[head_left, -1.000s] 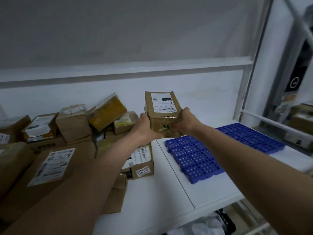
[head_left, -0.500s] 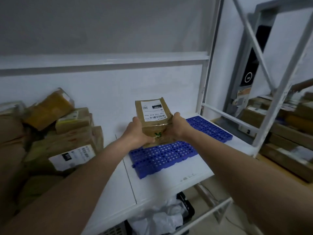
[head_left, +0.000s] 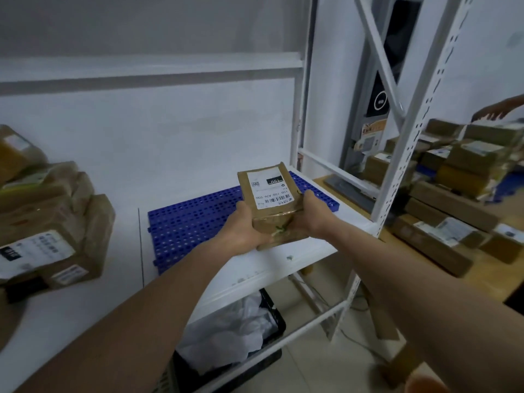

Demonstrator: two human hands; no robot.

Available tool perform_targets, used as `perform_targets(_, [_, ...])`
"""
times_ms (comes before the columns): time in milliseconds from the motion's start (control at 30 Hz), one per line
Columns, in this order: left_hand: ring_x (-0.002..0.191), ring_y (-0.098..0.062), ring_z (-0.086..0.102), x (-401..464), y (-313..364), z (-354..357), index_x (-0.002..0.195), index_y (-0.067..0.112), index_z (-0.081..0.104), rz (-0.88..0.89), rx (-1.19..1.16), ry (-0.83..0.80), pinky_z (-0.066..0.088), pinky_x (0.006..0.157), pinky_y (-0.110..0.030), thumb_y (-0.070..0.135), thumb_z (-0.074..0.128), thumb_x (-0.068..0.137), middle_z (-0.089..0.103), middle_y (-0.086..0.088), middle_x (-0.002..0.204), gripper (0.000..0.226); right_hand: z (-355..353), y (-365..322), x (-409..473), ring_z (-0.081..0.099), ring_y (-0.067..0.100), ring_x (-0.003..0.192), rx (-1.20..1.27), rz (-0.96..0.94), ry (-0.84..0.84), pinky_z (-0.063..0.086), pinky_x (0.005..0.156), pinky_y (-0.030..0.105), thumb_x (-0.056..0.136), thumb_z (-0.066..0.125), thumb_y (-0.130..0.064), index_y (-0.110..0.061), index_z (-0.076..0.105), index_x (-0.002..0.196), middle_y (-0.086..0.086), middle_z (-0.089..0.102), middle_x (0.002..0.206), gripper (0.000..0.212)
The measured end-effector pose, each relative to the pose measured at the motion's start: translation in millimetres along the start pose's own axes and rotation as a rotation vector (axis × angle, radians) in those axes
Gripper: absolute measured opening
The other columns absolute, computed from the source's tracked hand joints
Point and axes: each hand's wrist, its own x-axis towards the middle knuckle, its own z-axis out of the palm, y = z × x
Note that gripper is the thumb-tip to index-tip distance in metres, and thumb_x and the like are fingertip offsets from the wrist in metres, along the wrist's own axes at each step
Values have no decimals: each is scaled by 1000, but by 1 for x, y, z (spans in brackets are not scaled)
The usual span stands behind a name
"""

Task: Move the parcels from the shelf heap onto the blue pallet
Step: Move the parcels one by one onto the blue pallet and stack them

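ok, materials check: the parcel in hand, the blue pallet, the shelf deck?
Parcel: looks like brown corrugated cardboard, matte, with glossy clear tape near the front and a white paper label on top. Blue pallet: seemingly moulded plastic, uniform saturated blue with a regular grid of holes. Shelf deck: smooth white panel, probably painted metal or laminate; cannot tell which.

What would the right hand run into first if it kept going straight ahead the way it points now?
Probably the blue pallet. The right hand and left hand grip the parcel just above it, aimed forward toward the white back wall. Depth is hard to judge here.
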Motion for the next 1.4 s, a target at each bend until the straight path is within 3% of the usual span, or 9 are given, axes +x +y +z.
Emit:
perform_targets(400, [105, -17, 54, 77, 32, 59, 132, 8, 29, 18, 129, -62, 51, 81, -29, 20, 79, 78, 52, -4, 121, 75, -26, 80, 73, 54, 25, 114, 127, 82, -35, 51, 90, 37, 76, 77, -18, -7, 35, 130, 5, 54, 122, 69])
perform_targets(567, [103, -14, 53, 130, 36, 65, 128, 10, 33, 51, 105, -89, 45, 81, -24, 26, 81, 75, 53, 1, 120, 73, -40, 96, 136, 59, 24, 111, 153, 49, -83, 54, 90, 43, 30, 85, -47, -15, 42, 126, 0, 60, 119, 110])
perform_targets(700, [106, -15, 55, 175, 35, 67, 130, 9, 33, 43, 93, -99, 45, 84, -26, 28, 81, 75, 54, 0, 122, 75, -52, 98, 173, 55, 20, 111, 169, 64, -108, 48, 98, 38, 58, 90, -28, -13, 41, 126, -2, 58, 118, 86])
perform_targets(867, [104, -18, 56, 218, 33, 79, 125, 6, 36, 30, 93, -99, 48, 88, -30, 24, 83, 73, 55, 0, 114, 72, -45, 116, 215, 55, 18, 112, 232, 71, -126, 48, 97, 36, 60, 90, -21, -15, 42, 127, -4, 59, 120, 83])
perform_targets(1033, [96, -16, 59, 251, 24, 91, 120, 7, 39, -10, 91, -106, 53, 84, -32, 22, 84, 68, 61, -4, 112, 70, -38, 131, 252, 57, 18, 115, 219, 15, -173, 49, 98, 34, 48, 92, -36, -14, 44, 133, -5, 61, 124, 99])
perform_targets(1200, [114, -21, 52, 277, 14, 101, 136, 10, 28, -83, 85, -84, 48, 95, -35, 22, 85, 67, 51, -3, 128, 90, -37, 134, 278, 56, 12, 113, 186, -39, -214, 41, 65, 6, 66, 85, -34, -9, 45, 133, -5, 58, 125, 82])
perform_targets(1267, [122, -22, 47, 284, 13, 107, 142, 11, 23, -125, 74, -78, 44, 100, -34, 21, 85, 67, 46, -3, 135, 98, -34, 138, 290, 55, 11, 109, 179, -33, -249, 46, 71, 10, 66, 84, -38, -10, 43, 130, -6, 57, 124, 82])
perform_targets(1333, [124, -23, 45, 293, 11, 113, 143, 12, 22, -164, 53, -68, 43, 102, -34, 20, 85, 67, 44, -4, 138, 99, -28, 142, 301, 56, 15, 112, 239, -32, -275, 53, 91, 28, 49, 86, -47, -10, 41, 133, -1, 58, 128, 103])
perform_targets(1400, [125, -23, 45, 301, 11, 119, 143, 12, 21, -195, 28, -58, 42, 101, -31, 19, 84, 70, 44, -5, 139, 97, -19, 156, 320, 58, 17, 113, 258, -61, -294, 52, 95, 35, 32, 79, -60, -11, 40, 136, 0, 60, 126, 121])
